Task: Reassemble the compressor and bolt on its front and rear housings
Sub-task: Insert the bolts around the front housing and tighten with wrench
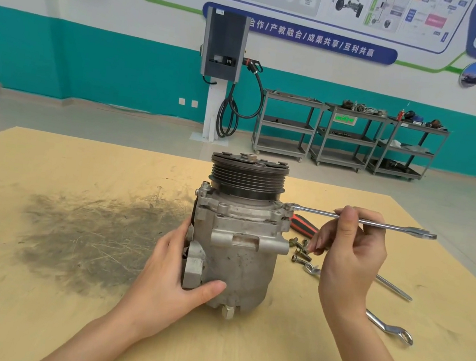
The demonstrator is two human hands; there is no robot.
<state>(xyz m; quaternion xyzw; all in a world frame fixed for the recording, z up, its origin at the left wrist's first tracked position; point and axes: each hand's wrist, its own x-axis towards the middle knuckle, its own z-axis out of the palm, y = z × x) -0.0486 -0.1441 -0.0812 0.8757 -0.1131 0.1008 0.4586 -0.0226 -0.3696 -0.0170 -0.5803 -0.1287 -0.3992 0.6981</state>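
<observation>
Workshop setup here: pale plywood tabletop [59, 308] with a big dark grease smudge [94, 236] on the left, teal-and-white wall behind, grey parts carts [347, 134] and a wall charger unit [224, 43]. The compressor [237, 241] stands upright mid-table, pulley [248, 177] on top. Left hand [176, 282] wraps around its lower left side, thumb pressed on the body. Right hand [348, 257], just right of the compressor, pinches a combination wrench [359, 220] whose ring end sits on a top-right housing bolt. Loose bolts [301, 250], spare wrenches [390, 327] and a red-handled tool [303, 226] lie beside it.
</observation>
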